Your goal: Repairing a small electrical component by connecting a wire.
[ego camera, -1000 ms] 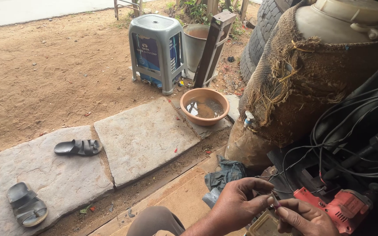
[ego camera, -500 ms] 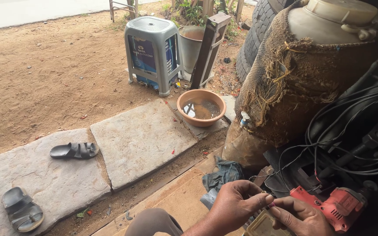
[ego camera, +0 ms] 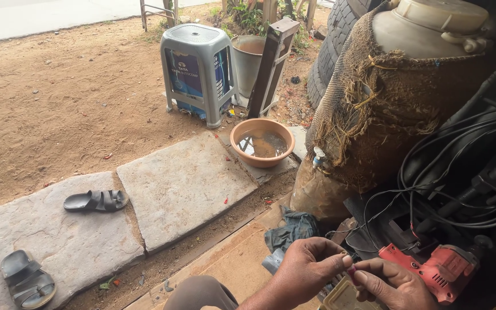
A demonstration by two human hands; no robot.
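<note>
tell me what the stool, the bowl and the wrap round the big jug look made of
Stool: moulded grey plastic, smooth matt surface.
Bowl: probably plastic, orange-tan with an even thin rim, holding murky water.
Wrap: coarse brown jute-like sacking with frayed loose fibres, over a cream plastic-looking jug.

Both hands cut off by the lower edge: left hand (ego camera: 308,272), right hand (ego camera: 394,284). Pinched between fingertips, a tiny pinkish object (ego camera: 352,270), too small to identify. Tan container (ego camera: 343,298) below, mostly out of frame. Red drill (ego camera: 440,272) partly behind cables.
</note>
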